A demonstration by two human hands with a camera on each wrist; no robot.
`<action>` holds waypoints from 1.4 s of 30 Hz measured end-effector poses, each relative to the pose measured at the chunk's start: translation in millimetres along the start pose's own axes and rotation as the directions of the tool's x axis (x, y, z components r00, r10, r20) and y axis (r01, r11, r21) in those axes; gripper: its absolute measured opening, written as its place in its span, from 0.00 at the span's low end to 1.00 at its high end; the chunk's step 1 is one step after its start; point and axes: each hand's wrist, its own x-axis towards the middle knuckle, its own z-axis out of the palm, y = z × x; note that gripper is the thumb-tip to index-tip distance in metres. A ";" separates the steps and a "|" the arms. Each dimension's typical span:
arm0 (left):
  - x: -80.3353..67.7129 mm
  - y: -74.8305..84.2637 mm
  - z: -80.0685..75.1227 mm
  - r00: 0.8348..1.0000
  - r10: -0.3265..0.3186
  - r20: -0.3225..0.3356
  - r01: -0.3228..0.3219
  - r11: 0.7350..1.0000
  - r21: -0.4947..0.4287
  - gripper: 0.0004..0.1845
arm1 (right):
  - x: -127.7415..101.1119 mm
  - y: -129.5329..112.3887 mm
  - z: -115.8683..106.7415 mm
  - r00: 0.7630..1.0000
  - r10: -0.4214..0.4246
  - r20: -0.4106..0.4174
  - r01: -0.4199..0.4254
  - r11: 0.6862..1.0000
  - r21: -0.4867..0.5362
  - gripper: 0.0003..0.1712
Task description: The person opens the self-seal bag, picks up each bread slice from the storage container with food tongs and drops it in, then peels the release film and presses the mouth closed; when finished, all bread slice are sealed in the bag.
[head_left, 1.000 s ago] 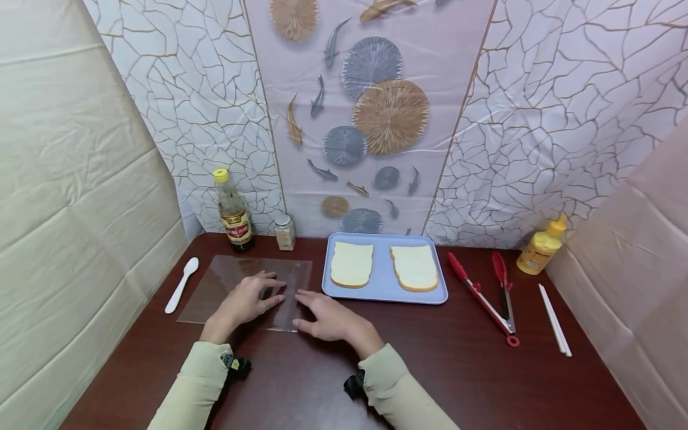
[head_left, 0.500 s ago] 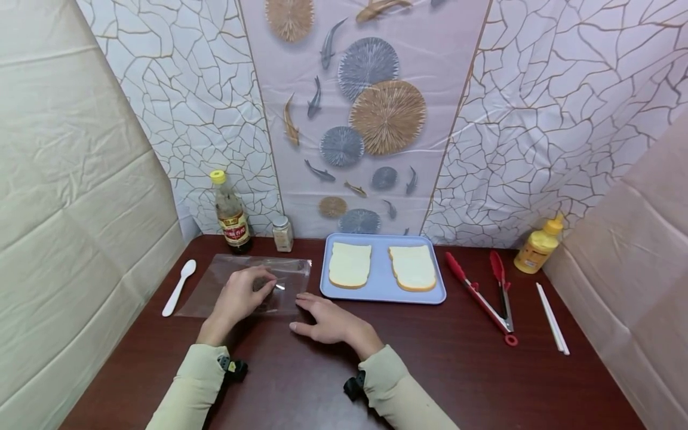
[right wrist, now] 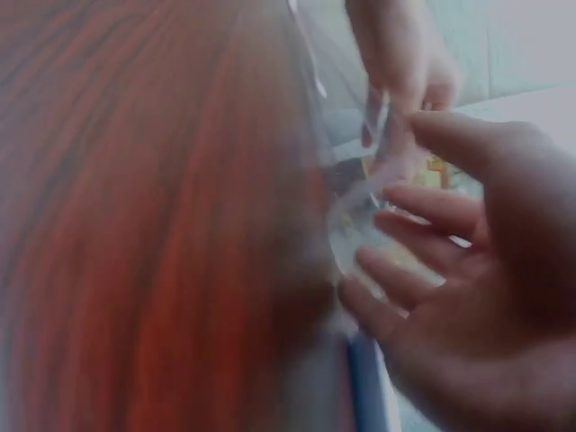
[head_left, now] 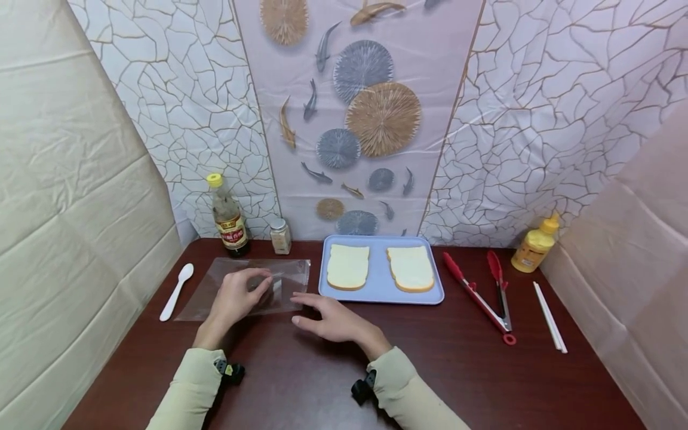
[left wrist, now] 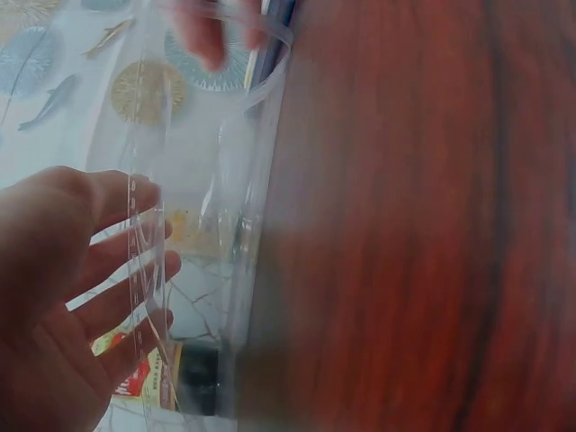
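Counter [head_left: 430, 370] of dark red-brown wood grain, boxed in by crinkled cloth: beige sheets left and right, white crackle-pattern backdrop with a fish-and-disc panel behind. Clear plastic bag [head_left: 215, 283] lies flat at left front between white spoon [head_left: 177, 291] and blue tray [head_left: 379, 295] with two bread slices [head_left: 348, 266]; left hand [head_left: 235, 300] rests on it, grip curled and pinching the film, right hand [head_left: 328, 319] flat by its near corner, fingers loosely spread, holding nothing. Sauce bottle [head_left: 227, 216], small jar [head_left: 279, 236], red tongs [head_left: 486, 292], chopsticks [head_left: 549, 324], yellow squeeze bottle [head_left: 535, 245] sit along back and right.
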 end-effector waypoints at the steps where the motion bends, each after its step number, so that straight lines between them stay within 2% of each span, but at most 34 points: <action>1: -0.2 0.0 1.2 1.000 0.005 0.005 -0.005 1.000 -0.002 0.09 | -4.5 0.8 -3.1 1.000 -0.009 -0.027 0.010 0.999 0.047 0.33; 4: -0.7 -0.7 4.0 1.000 0.022 0.015 -0.022 1.000 -0.009 0.08 | -22.0 6.7 -17.6 0.992 -0.013 -0.127 0.029 0.993 0.118 0.28; 8: -0.8 -1.9 5.6 0.999 0.033 0.004 -0.033 0.999 -0.008 0.07 | -55.4 23.9 -46.1 0.959 0.030 -0.282 -0.004 0.996 0.093 0.23; 11: 0.0 -1.5 6.5 0.999 0.038 -0.002 -0.038 0.999 -0.009 0.06 | -87.5 39.1 -71.9 0.914 0.074 -0.398 -0.053 0.997 0.065 0.22; 14: 0.2 -0.7 6.8 0.999 0.044 -0.001 -0.044 0.999 -0.011 0.06 | -122.1 56.6 -98.2 0.857 0.104 -0.504 -0.105 0.994 0.025 0.21; 17: -0.1 0.0 6.8 0.999 0.049 0.001 -0.049 0.999 -0.014 0.06 | -156.9 76.9 -123.2 0.789 0.133 -0.599 -0.183 0.983 -0.023 0.21; 19: -0.4 0.5 6.8 0.999 0.048 0.004 -0.048 0.999 -0.014 0.06 | -178.7 88.7 -138.7 0.733 0.159 -0.662 -0.252 0.967 -0.047 0.21; 24: -1.2 0.2 6.8 0.999 0.041 0.006 -0.041 0.999 0.002 0.06 | -216.6 110.2 -168.5 0.538 0.206 -0.817 -0.435 0.899 -0.060 0.24; 25: -1.4 0.2 6.9 0.999 0.041 0.008 -0.041 0.999 0.004 0.06 | -221.2 114.1 -172.4 0.506 0.213 -0.836 -0.463 0.885 -0.055 0.25; 27: -1.5 0.5 7.0 0.999 0.043 0.013 -0.043 0.999 0.003 0.06 | -228.6 121.8 -177.4 0.466 0.242 -0.851 -0.515 0.856 -0.038 0.30; 29: -2.2 0.2 6.4 0.999 0.043 0.018 -0.043 0.999 0.002 0.06 | -232.3 128.8 -178.3 0.454 0.302 -0.838 -0.570 0.821 -0.013 0.39; 33: -2.3 0.1 5.8 0.999 0.045 0.011 -0.045 0.999 0.004 0.05 | -234.6 138.7 -176.4 0.455 0.461 -0.762 -0.673 0.738 0.045 0.59; 35: -2.0 0.4 5.7 0.999 0.047 0.010 -0.047 0.999 0.006 0.05 | -235.0 141.0 -175.4 0.453 0.518 -0.725 -0.704 0.707 0.065 0.65; 42: -1.3 0.7 6.3 0.999 0.034 0.018 -0.034 0.999 0.008 0.05 | -239.5 144.3 -176.0 0.465 0.584 -0.665 -0.756 0.653 0.045 0.70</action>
